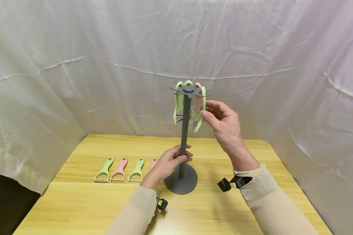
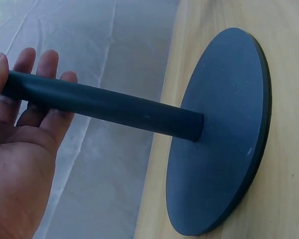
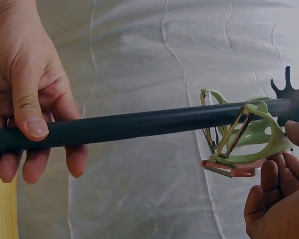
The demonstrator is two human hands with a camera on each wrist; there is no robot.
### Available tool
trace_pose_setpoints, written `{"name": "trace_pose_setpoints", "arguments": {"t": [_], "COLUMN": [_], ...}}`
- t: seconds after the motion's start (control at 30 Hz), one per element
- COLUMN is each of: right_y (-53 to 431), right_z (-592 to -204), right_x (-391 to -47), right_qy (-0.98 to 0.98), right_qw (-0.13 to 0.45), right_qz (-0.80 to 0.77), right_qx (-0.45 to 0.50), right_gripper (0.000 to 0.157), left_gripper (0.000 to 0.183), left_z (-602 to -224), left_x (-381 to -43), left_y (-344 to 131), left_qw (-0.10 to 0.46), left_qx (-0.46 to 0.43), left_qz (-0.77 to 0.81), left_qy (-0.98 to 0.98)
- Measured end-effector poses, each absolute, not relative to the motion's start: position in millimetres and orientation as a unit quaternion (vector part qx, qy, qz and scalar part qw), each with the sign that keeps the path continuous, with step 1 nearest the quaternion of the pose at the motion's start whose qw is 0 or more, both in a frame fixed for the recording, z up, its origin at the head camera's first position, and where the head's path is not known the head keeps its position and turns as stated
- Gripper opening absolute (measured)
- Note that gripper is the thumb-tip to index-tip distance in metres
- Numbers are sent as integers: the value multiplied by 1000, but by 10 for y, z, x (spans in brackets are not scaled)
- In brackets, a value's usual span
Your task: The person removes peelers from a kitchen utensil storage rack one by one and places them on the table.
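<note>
"Grey stand (image 1: 185,130): how steadied?"

"By the left hand (image 1: 168,163), thumb and fingers round its pole (image 2: 129,112). Beyond, a green peeler (image 1: 204,98) is pinched by the right hand (image 1: 225,122) below the hooked top (image 1: 189,91); seating cannot be told."

"Advice?"

"Full seating should be confirmed before release."

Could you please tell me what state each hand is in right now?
Left hand: holding the gray pole.
Right hand: holding a green peeler.
</note>
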State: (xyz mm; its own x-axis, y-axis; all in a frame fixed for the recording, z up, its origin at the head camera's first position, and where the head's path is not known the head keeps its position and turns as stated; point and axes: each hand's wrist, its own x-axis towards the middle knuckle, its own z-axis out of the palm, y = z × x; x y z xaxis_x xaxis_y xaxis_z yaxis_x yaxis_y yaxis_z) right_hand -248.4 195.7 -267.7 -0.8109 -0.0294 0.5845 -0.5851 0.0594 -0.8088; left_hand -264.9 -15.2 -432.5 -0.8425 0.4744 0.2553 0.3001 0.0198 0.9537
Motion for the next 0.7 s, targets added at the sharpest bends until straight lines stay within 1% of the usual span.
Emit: {"name": "trace_pose_setpoints", "arguments": {"t": [0.3,0.7], "right_y": [1970,1983], "right_z": [-2688,-2699], "right_x": [-2467,-2450], "right_qy": [-703,-707], "right_qw": [212,222], "right_qz": [644,636], "right_qx": [215,216], "right_gripper": [32,31], "left_gripper": [40,37], "left_z": [-4329,-4349], "left_x": [-2653,-2640], "left_y": [-155,-126], "left_qw": [86,83], "left_qx": [282,274], "left_qz": [641,647], "left_qy": [709,707]}}
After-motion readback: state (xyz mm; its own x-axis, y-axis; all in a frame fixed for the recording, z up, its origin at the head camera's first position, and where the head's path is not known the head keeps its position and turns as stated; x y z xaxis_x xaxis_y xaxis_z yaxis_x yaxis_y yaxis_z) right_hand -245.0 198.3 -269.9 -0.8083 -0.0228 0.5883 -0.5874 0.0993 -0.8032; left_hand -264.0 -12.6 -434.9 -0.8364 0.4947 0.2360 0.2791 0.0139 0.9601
